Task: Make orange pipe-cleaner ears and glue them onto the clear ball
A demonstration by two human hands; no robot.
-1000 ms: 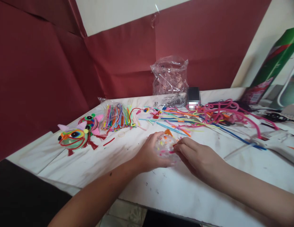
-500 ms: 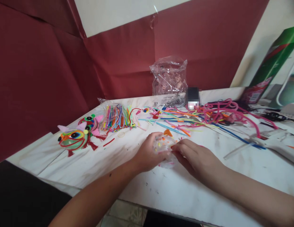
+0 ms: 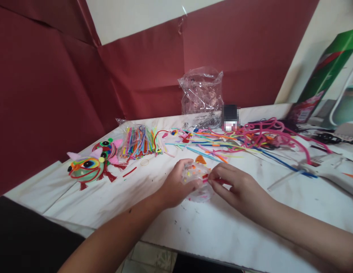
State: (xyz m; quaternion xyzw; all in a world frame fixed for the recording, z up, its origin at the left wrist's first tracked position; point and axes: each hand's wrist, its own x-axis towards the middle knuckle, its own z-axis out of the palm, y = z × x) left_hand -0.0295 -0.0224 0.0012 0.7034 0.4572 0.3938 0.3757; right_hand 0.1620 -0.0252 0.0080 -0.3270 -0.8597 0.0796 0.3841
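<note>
My left hand (image 3: 179,182) curls round a translucent plastic piece (image 3: 197,196) dotted with orange, yellow and pink bits. An orange tuft (image 3: 201,159) stands at its far edge. From the other side, my right hand (image 3: 233,182) has thumb and fingers pinched together at the plastic's right side. A small red and pink bit (image 3: 205,179) shows right at those fingertips. Whatever lies within the pinch is too small to name. Farther left on the table sit two decorated animal-head figures, the nearer one (image 3: 87,168) with a green body, black eyes and red tassels.
A clear bag of colourful pipe cleaners (image 3: 139,142) lies behind the hands. Loose pipe cleaners (image 3: 204,153) and a pink tangle (image 3: 267,132) spread to the right. A white glue gun (image 3: 335,176) lies at right. A crumpled clear bag (image 3: 203,93) leans on the red backing.
My right fingertips have shifted slightly right and opened the gap over the plastic, so more of the red and pink bit shows. My left hand keeps its hold.
</note>
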